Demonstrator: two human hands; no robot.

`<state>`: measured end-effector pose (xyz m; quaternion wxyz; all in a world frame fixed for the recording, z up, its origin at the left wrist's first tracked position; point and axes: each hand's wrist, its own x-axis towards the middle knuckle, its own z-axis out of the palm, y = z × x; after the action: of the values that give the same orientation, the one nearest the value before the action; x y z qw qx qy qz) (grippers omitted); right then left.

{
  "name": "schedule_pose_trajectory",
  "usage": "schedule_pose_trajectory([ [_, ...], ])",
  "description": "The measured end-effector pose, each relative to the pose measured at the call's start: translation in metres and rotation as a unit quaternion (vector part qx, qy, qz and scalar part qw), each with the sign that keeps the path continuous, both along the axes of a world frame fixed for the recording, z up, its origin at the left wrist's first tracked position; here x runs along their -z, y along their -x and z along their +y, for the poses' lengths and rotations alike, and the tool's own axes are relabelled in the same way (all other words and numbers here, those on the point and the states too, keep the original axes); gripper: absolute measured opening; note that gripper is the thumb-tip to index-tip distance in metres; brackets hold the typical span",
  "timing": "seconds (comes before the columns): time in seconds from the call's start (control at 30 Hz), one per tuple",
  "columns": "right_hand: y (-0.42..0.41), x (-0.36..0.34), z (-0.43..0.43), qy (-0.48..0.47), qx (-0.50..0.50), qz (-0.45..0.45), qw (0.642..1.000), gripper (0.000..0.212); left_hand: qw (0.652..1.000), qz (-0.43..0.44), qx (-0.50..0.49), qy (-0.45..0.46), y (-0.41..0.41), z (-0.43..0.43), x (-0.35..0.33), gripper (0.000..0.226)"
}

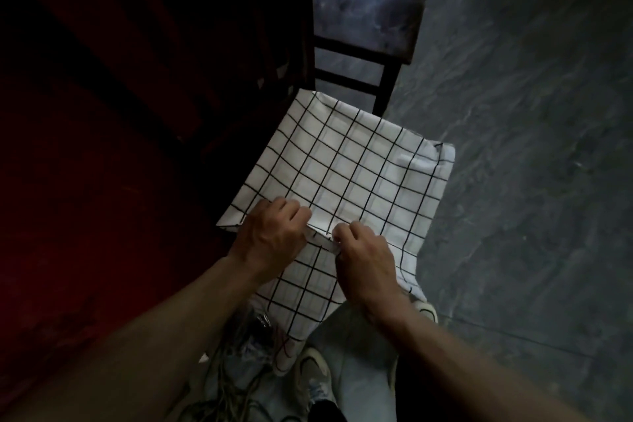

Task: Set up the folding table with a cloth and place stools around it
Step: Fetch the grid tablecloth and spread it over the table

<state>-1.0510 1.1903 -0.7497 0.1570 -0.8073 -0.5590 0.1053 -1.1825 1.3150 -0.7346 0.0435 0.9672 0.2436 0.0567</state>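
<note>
Folded checked cloth (342,175) lay flat just before a dark wooden stool (370,10); what bore it I could not tell. My left hand (270,236) and right hand (366,260), fingers curled, pinched its near edge side by side, apparently to open a fold.

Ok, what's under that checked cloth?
Left hand and right hand pinch the checked cloth. Below its hanging near end show jeans and a shoe; whatever supports the flat part is covered.

no readable text, no labels, no brands, no numbers anywhere
</note>
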Motion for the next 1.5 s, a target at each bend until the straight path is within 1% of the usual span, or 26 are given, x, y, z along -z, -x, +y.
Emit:
schedule_pose_trajectory([
  [0.1,-0.018,-0.041,0.01,-0.055,0.003,0.0,0.998,0.009,0.999,-0.01,0.019,-0.049,-0.004,0.007,-0.026,0.022],
  [0.23,-0.047,-0.114,0.019,-0.082,0.004,-0.02,0.996,0.009,0.996,-0.055,-0.013,-0.067,-0.02,0.014,-0.09,0.025],
  [0.33,-0.068,-0.177,0.022,-0.11,0.026,-0.039,0.993,0.01,0.994,-0.083,-0.006,-0.077,-0.04,0.018,-0.156,0.022],
  [0.43,-0.088,-0.25,0.013,-0.138,0.061,-0.049,0.987,0.017,0.986,-0.114,0.023,-0.116,-0.059,0.019,-0.231,0.014],
  [0.53,-0.098,-0.327,0.0,-0.178,0.081,-0.047,0.98,0.012,0.976,-0.128,0.053,-0.168,-0.078,0.015,-0.311,0.009],
  [0.63,-0.105,-0.395,-0.018,-0.217,0.106,-0.045,0.969,0.009,0.966,-0.133,0.064,-0.21,-0.098,0.007,-0.386,0.011],
  [0.73,-0.12,-0.453,-0.046,-0.233,0.113,-0.045,0.965,0.007,0.958,-0.124,0.079,-0.248,-0.119,-0.011,-0.452,0.013],
  [0.87,-0.152,-0.513,-0.094,-0.237,0.12,-0.079,0.961,0.012,0.93,-0.14,0.114,-0.321,-0.146,-0.052,-0.522,0.014],
  [1.0,-0.184,-0.55,-0.156,-0.245,0.124,-0.116,0.955,0.012,0.902,-0.151,0.156,-0.374,-0.181,-0.106,-0.57,0.018],
  [1.17,-0.223,-0.591,-0.242,-0.224,0.128,-0.167,0.952,0.011,0.873,-0.177,0.198,-0.41,-0.225,-0.176,-0.609,0.02],
  [1.27,-0.245,-0.611,-0.295,-0.219,0.136,-0.188,0.948,0.013,0.86,-0.199,0.245,-0.4,-0.255,-0.216,-0.627,0.016],
  [1.33,-0.259,-0.62,-0.33,-0.207,0.151,-0.206,0.944,0.014,0.859,-0.197,0.275,-0.384,-0.276,-0.243,-0.633,0.014],
  [1.4,-0.271,-0.626,-0.365,-0.192,0.176,-0.225,0.939,0.015,0.859,-0.201,0.302,-0.363,-0.299,-0.269,-0.635,0.013],
  [1.5,-0.287,-0.63,-0.414,-0.167,0.228,-0.237,0.929,0.014,0.847,-0.224,0.35,-0.331,-0.336,-0.309,-0.632,0.012],
])
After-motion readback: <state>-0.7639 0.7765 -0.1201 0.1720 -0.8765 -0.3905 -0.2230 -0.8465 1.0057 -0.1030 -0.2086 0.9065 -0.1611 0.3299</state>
